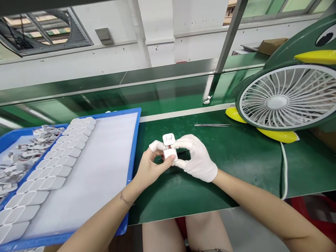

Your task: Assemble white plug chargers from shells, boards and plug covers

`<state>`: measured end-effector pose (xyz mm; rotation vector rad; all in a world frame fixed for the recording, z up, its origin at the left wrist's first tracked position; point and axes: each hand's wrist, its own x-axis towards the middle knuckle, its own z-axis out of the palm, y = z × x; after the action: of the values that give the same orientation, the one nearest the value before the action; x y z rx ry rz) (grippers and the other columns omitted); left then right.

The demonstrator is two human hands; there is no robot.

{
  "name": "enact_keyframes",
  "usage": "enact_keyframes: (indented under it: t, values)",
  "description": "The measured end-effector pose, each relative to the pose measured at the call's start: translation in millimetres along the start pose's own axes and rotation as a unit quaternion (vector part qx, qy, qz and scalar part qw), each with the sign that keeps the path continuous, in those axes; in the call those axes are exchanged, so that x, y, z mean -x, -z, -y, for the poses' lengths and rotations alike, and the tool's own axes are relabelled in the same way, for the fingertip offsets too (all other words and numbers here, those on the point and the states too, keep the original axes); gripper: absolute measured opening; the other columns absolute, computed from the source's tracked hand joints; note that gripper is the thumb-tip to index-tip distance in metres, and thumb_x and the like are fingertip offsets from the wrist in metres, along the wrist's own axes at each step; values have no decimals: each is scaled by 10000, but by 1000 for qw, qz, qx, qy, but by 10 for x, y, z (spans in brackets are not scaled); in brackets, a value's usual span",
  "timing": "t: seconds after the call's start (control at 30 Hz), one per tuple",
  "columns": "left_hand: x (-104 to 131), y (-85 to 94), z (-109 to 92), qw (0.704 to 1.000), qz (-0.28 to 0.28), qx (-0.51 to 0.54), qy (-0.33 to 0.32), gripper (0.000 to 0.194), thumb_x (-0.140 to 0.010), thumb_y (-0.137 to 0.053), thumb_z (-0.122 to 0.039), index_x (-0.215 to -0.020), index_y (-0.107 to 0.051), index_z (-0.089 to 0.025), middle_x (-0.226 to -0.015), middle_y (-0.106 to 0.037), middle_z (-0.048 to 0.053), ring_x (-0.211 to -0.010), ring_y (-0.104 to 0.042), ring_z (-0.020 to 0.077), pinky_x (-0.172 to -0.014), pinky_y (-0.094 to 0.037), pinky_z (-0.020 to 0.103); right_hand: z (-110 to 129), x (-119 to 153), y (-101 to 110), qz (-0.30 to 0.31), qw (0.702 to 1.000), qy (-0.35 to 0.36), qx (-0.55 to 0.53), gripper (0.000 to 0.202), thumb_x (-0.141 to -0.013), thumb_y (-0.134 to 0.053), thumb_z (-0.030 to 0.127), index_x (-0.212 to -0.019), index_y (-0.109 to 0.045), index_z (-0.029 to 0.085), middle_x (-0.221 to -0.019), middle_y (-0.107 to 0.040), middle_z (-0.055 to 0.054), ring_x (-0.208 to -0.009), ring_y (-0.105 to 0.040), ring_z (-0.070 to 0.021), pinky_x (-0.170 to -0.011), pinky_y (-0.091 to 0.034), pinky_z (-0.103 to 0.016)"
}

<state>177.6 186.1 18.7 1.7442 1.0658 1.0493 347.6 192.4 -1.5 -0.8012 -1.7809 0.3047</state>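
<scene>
Above the green bench, both hands meet at a small white charger housing (170, 153). My left hand (149, 167), bare except for a white finger cot, is closed around the housing with the thumb on its near side. A white plug cap with metal prongs (168, 139) sits just above, apart from the housing, with a bit of red showing in the gap. My right hand (198, 159), in a white glove, pinches at the cap and housing from the right; its fingertips partly cover the gap. What lies inside the housing is hidden.
At left, a blue tray (134, 147) holds rows of white housings (56, 170). Beside it, another tray contains loose wired parts (23, 157). Tweezers (212, 125) lie beyond my hands, with a small white part (207, 101) farther back. A green fan (277, 102) stands at right, its cable (284, 171) crossing the bench.
</scene>
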Motion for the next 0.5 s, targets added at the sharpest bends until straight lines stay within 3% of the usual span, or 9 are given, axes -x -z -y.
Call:
enact_keyframes:
  t: [0.1, 0.2, 0.3, 0.37, 0.5]
  values:
    - [-2, 48, 16, 997, 26, -53, -49, 116, -798, -648, -225, -851, -553, -187, -786, -659, 16, -743, -630, 143, -688, -494, 261, -5, 0, -4, 26, 996, 44, 67, 79, -808, -646, 271, -857, -595, 237, -810, -677, 8, -719, -589, -173, -698, -455, -347]
    - [15, 101, 50, 987, 39, -106, -118, 174, -776, -678, -181, -904, -561, -199, -835, -672, 21, -775, -651, 147, -710, -511, 260, -34, 8, -20, 1, 974, 158, 161, 70, -840, -601, 196, -839, -600, 266, -764, -664, 27, -602, -543, -140, -564, -382, -311]
    - [50, 111, 108, 975, 7, -99, -197, 501, -754, -706, -142, -1183, -470, -251, -982, -699, 50, -873, -685, 174, -781, -537, 300, -38, 11, -12, -76, 952, 236, 180, 187, -813, -617, 105, -873, -602, 282, -773, -632, 31, -584, -515, -121, -520, -336, -297]
    - [67, 100, 129, 968, 13, -86, -234, 676, -758, -703, -132, -1323, -360, -272, -1076, -692, 88, -956, -683, 199, -849, -535, 345, -17, 15, 11, -83, 944, 267, 176, 238, -788, -616, 55, -877, -605, 275, -719, -566, 31, -560, -482, -115, -494, -307, -290]
    - [67, 101, 80, 951, 46, -113, -285, 605, -744, -722, -145, -1296, -490, -231, -1024, -694, 110, -894, -675, 195, -766, -552, 309, 26, 47, 47, -70, 933, 303, 182, 225, -788, -593, 40, -864, -605, 252, -700, -509, 22, -558, -456, -122, -470, -279, -295]
